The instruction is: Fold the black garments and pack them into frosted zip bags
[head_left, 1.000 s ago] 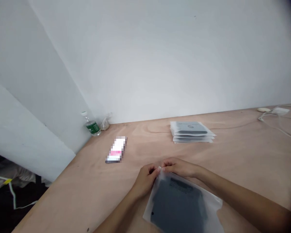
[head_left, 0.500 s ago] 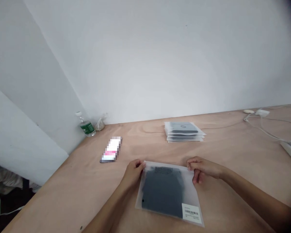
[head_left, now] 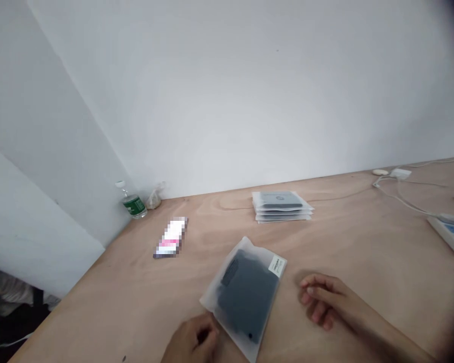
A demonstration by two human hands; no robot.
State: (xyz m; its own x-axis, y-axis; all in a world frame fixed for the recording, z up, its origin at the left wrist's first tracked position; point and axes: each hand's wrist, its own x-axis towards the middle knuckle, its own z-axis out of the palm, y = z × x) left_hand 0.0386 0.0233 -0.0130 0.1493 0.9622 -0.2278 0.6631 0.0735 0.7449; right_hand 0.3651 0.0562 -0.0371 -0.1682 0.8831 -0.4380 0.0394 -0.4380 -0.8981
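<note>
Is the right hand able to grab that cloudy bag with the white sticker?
Probably yes: the right hand looks empty and sits just beside the cloudy bag, with nothing seeming to block the gap.

Single head-worn view, looking forward and down, across a near light-brown wooden table, toward a white wall

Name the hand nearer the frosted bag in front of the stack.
Left. The left hand is at the near-left edge of the frosted bag; the right hand is apart, off its right side.
</note>
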